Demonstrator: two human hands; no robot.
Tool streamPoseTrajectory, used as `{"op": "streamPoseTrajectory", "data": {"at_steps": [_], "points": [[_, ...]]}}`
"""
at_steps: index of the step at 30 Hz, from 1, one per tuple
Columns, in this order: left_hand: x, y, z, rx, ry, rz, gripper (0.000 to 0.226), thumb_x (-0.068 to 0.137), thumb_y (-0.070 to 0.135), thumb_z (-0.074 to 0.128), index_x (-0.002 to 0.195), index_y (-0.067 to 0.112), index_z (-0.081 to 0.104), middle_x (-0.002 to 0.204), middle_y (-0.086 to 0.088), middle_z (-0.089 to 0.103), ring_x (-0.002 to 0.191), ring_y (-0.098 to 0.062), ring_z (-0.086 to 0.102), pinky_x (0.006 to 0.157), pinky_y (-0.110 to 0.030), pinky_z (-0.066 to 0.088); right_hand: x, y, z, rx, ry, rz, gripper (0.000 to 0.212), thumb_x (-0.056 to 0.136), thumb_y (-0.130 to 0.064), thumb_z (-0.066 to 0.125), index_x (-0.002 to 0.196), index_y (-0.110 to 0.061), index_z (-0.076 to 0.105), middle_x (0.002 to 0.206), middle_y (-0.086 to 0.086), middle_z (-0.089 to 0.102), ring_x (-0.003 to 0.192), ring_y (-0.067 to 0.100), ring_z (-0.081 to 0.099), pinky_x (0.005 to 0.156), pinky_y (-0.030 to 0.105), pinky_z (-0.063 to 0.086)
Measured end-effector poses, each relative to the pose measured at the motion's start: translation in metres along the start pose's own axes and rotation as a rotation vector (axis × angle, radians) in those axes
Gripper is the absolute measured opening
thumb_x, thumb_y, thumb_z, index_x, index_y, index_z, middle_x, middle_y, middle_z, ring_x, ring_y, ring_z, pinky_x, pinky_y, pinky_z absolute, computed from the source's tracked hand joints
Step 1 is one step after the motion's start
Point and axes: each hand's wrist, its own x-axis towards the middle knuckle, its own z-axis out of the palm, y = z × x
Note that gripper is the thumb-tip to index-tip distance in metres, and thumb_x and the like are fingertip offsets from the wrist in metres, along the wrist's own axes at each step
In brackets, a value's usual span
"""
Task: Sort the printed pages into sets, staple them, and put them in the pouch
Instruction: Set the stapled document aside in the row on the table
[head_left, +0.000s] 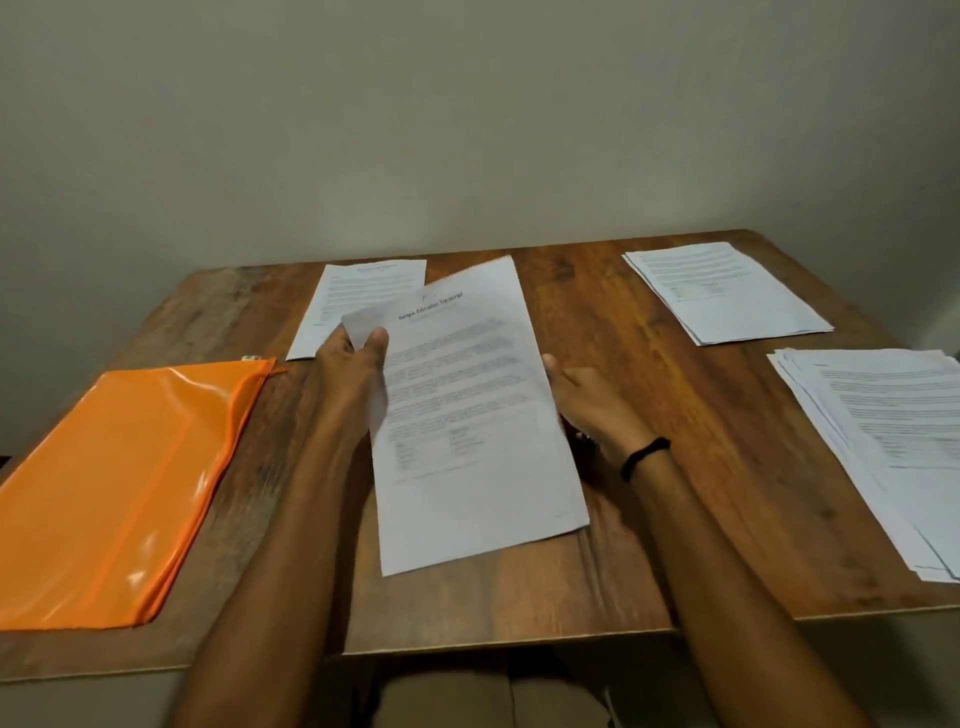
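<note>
My left grip (358, 364) pinching a printed page (467, 415) over the bench (649, 545), right grip (587, 400) loose-fingered at its edge.

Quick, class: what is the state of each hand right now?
Left hand: grips the white printed paper page by its top corner.
Right hand: open, beside the page's edge.

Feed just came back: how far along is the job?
Partly sorted: left pile, far pile and near pile lie out. The left hand grips the transcript, the right hand open beside it. No staples can be made out. The pouch lies apart at left; stapling and filling seem left.
</note>
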Motion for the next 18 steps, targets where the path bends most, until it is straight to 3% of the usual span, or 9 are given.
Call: {"op": "streamPoseTrajectory", "data": {"at_steps": [3, 5, 7, 9, 11, 13, 16, 18], "points": [[0.03, 0.025, 0.015, 0.063, 0.096, 0.074, 0.015, 0.096, 0.021, 0.065, 0.11, 0.018, 0.064, 0.106, -0.004, 0.073, 0.094, -0.021, 0.074, 0.082, -0.046, 0.062, -0.009, -0.011, -0.014, 0.175, -0.04, 0.032, 0.075, 0.098, -0.067, 0.033, 0.088, -0.004, 0.072, 0.081, 0.009, 0.075, 0.067, 0.017, 0.07, 0.058, 0.025, 0.049], [0.051, 0.038, 0.026, 0.055, 0.133, 0.105, 0.017, 0.096, 0.02, 0.064, 0.112, 0.015, 0.062, 0.106, -0.004, 0.073, 0.093, -0.018, 0.073, 0.081, -0.039, 0.062, -0.007, -0.015, -0.02, 0.225, -0.06, 0.018, 0.055, 0.101, -0.055, 0.041, 0.086, -0.011, 0.071, 0.079, 0.001, 0.076, 0.066, 0.01, 0.072, 0.053, 0.019, 0.052], [0.073, 0.047, 0.038, 0.095, 0.131, 0.101, 0.034, 0.095, 0.023, 0.066, 0.126, 0.011, 0.057, 0.113, -0.005, 0.071, 0.098, -0.018, 0.071, 0.082, -0.033, 0.06, 0.007, -0.016, -0.021, 0.284, -0.026, -0.035, 0.024, 0.102, -0.033, 0.054, 0.095, -0.015, 0.069, 0.094, 0.001, 0.077, 0.078, 0.012, 0.074, 0.06, 0.022, 0.056], [0.092, 0.049, 0.048, 0.083, 0.066, -0.03, 0.052, 0.092, 0.029, 0.071, 0.137, 0.013, 0.05, 0.12, -0.005, 0.068, 0.106, -0.022, 0.068, 0.089, -0.039, 0.058, 0.028, -0.015, -0.02, 0.361, 0.051, -0.051, 0.009, 0.1, -0.019, 0.058, 0.101, -0.019, 0.067, 0.105, 0.002, 0.075, 0.09, 0.016, 0.074, 0.071, 0.031, 0.061], [0.103, 0.043, 0.056, 0.112, -0.052, -0.186, 0.065, 0.089, 0.027, 0.075, 0.144, 0.014, 0.045, 0.132, -0.006, 0.062, 0.117, -0.029, 0.061, 0.099, -0.048, 0.052, 0.056, -0.012, -0.018, 0.399, 0.12, -0.037, 0.008, 0.1, -0.017, 0.059, 0.102, -0.02, 0.066, 0.109, 0.002, 0.074, 0.095, 0.018, 0.073, 0.08, 0.038, 0.062], [0.106, 0.029, 0.064, 0.222, -0.161, -0.255, 0.07, 0.086, 0.012, 0.076, 0.147, 0.015, 0.042, 0.137, -0.007, 0.058, 0.12, -0.031, 0.058, 0.097, -0.044, 0.052, 0.086, -0.012, -0.016, 0.386, 0.176, -0.02, 0.008, 0.1, -0.019, 0.059, 0.104, -0.019, 0.066, 0.111, -0.001, 0.073, 0.096, 0.016, 0.072, 0.081, 0.039, 0.062], [0.11, 0.002, 0.078, 0.406, -0.18, -0.203, 0.064, 0.088, -0.002, 0.07, 0.143, 0.016, 0.043, 0.128, -0.003, 0.062, 0.11, -0.023, 0.06, 0.088, -0.034, 0.053, 0.13, -0.011, -0.014, 0.271, 0.254, 0.012, 0.012, 0.101, -0.018, 0.058, 0.108, -0.014, 0.066, 0.111, 0.0, 0.072, 0.09, 0.013, 0.07, 0.07, 0.029, 0.06], [0.117, -0.011, 0.087, 0.464, -0.175, -0.13, 0.061, 0.089, -0.003, 0.067, 0.142, 0.016, 0.042, 0.131, -0.007, 0.061, 0.111, -0.023, 0.06, 0.091, -0.033, 0.055, 0.156, -0.008, -0.013, 0.128, 0.283, 0.017, 0.009, 0.1, -0.018, 0.058, 0.098, -0.015, 0.067, 0.109, 0.004, 0.073, 0.087, 0.016, 0.069, 0.069, 0.031, 0.059]]}}
